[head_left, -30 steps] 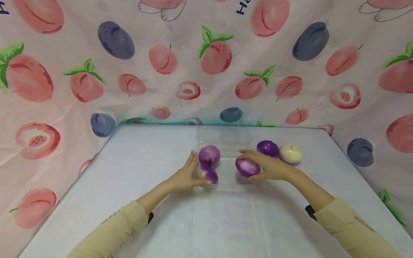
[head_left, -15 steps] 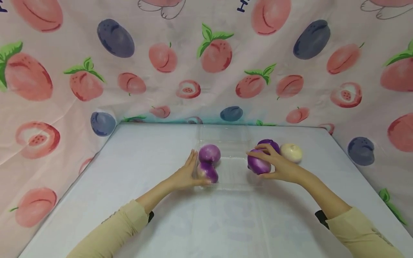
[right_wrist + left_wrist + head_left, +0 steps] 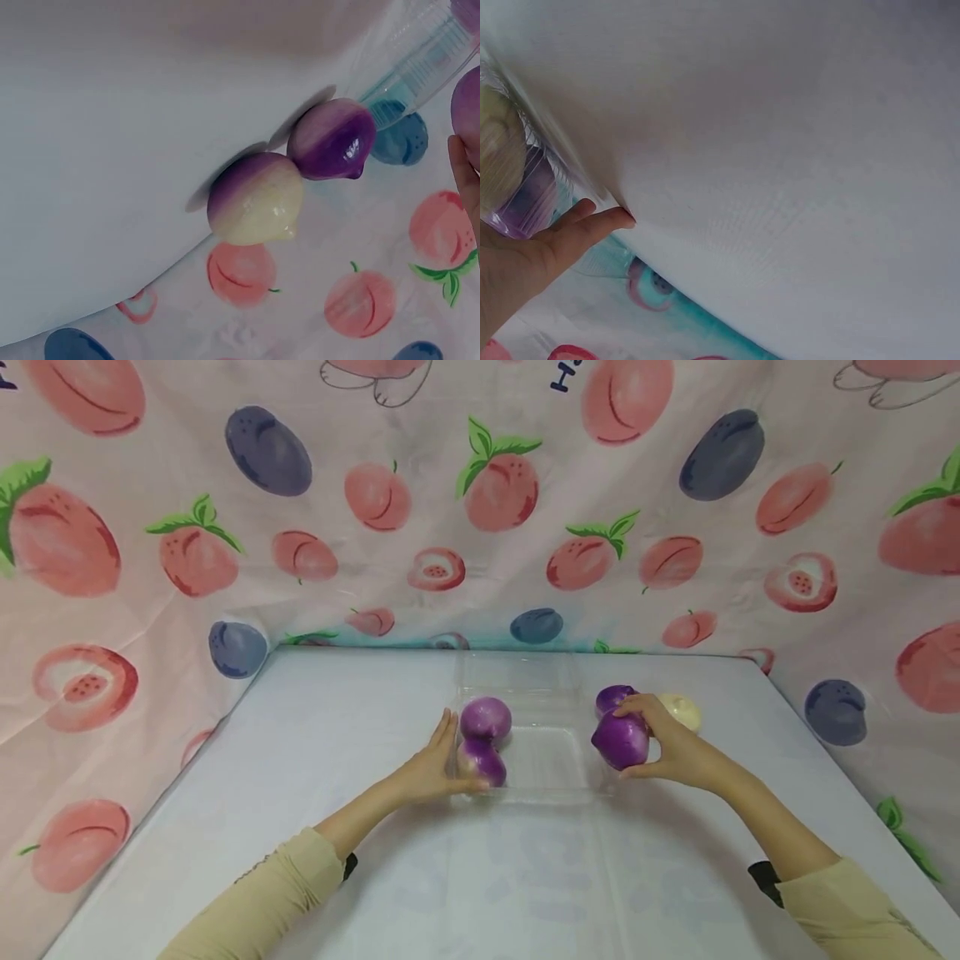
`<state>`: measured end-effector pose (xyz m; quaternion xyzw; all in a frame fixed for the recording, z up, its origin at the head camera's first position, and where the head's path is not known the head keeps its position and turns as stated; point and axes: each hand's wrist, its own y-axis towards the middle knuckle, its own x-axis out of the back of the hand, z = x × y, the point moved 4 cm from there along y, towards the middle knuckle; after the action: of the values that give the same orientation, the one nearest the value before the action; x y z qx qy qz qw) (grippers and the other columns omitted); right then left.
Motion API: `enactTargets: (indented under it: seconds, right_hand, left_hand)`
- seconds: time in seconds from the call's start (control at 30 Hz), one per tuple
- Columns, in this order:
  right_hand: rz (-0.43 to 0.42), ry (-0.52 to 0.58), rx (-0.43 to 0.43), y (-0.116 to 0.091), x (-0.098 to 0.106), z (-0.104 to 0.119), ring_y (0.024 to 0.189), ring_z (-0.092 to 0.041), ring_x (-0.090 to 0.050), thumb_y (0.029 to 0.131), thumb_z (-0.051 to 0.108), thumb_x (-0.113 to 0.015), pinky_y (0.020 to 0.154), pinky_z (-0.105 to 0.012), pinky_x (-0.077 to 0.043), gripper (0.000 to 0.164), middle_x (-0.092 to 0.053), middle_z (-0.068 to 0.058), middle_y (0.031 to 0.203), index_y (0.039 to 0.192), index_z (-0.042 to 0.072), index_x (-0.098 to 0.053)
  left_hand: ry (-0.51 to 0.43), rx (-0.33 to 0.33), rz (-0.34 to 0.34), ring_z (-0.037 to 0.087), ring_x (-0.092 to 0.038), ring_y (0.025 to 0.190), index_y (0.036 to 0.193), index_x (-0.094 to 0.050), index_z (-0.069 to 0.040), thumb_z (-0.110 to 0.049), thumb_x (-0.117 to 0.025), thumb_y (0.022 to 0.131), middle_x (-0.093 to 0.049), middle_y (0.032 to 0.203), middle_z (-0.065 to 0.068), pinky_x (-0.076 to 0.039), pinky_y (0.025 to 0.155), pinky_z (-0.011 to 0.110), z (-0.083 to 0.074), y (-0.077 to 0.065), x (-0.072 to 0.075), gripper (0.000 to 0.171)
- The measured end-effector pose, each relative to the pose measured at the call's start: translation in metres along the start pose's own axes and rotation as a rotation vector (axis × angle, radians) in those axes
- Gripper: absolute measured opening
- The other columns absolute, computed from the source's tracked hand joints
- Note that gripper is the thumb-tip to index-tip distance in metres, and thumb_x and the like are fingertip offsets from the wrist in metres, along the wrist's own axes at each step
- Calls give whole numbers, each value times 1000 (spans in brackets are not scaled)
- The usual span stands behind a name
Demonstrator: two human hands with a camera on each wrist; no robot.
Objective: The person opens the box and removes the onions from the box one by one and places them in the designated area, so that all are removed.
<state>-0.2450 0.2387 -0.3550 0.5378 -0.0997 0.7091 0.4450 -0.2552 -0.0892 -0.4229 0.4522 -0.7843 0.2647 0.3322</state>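
My right hand point(image 3: 678, 753) holds a purple onion point(image 3: 622, 741) between thumb and fingers, raised over the right side of a clear plastic box point(image 3: 543, 756). Two purple-and-white onions, a far one point(image 3: 486, 718) and a near one point(image 3: 483, 763), sit inside along the box's left side. With fingers stretched out, my left hand point(image 3: 422, 777) rests against the left wall, its thumb at the front corner. Its fingertips touch the box's side in the left wrist view. Only the edge of the held onion point(image 3: 469, 112) and a few fingers show in the right wrist view.
Right of the box, a dark purple onion point(image 3: 612, 695) and a cream-coloured onion point(image 3: 683, 712) stand side by side on the white table point(image 3: 360, 693), partly behind my right hand. The box's clear lid point(image 3: 517, 672) lies folded back behind it. A fruit-printed cloth point(image 3: 442, 485) hangs around the table.
My right hand has moved right with the purple onion, from over the box's middle to its right edge, and the onion has turned. My left hand has stayed in place.
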Motion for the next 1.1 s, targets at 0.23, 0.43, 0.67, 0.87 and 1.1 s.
enactTargets:
  seconds: [0.23,0.43,0.67,0.87,1.1]
  right_hand:
    - [-44,8,-43,-11,8,-7,108,9,-32,59,14,-89,86,-1,-36,85,-39,-11,123,124,1,-37]
    - [-92,97,-75,-18,15,-13,110,10,-32,62,7,-87,86,2,-34,84,-36,-13,125,129,2,-38]
    - [-162,194,-136,-27,21,-27,106,11,-41,64,-3,-83,85,2,-35,79,-37,-1,125,127,-2,-36]
    - [-219,159,-199,-33,31,-38,103,12,-40,66,-1,-83,85,3,-33,79,-36,18,122,128,-3,-35]
    - [-246,88,-337,-50,39,-51,103,18,-32,72,11,-82,80,4,-28,75,-48,-16,121,130,-1,-36]
  left_hand:
    - [-3,-1,4,40,-11,143,149,9,-3,-64,-69,72,16,157,16,-24,113,53,-2,-2,3,125]
    - [-12,-21,-11,42,-12,143,149,7,1,-62,-69,73,14,157,20,-25,113,53,-2,-2,3,125]
    - [2,-12,3,40,-12,143,149,7,-1,-63,-68,74,15,157,19,-24,114,51,-1,-2,2,124]
    - [14,-4,8,38,-10,144,149,10,-3,-62,-69,73,16,157,17,-23,114,50,2,1,3,124]
    - [-8,-11,14,38,-6,144,149,9,-1,-62,-69,73,18,156,18,-22,115,50,1,1,1,125]
